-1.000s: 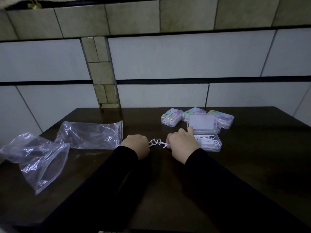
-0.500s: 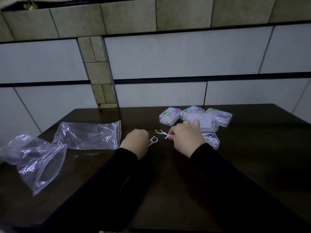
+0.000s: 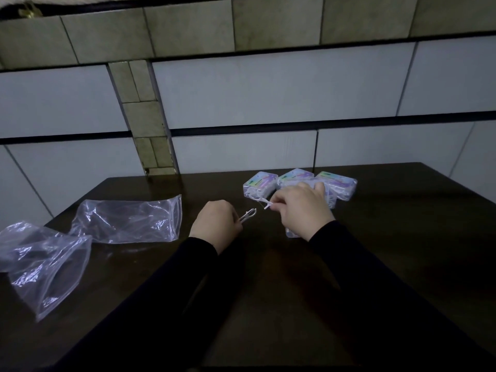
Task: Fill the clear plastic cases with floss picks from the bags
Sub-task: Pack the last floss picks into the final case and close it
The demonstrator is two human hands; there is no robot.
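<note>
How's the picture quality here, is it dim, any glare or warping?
Head view: dim overall, the dark table and black sleeves nearly merging; soft highlights glint on the two clear bags; wide-angle lens bows the wall tile lines; the floss pick in the left hand reads slightly soft.

Dark brown wooden worktop set against a tiled wall: large pale grey tiles divided by dark horizontal bands, a row of beige stone-like tiles above, and a narrow beige column at left.
</note>
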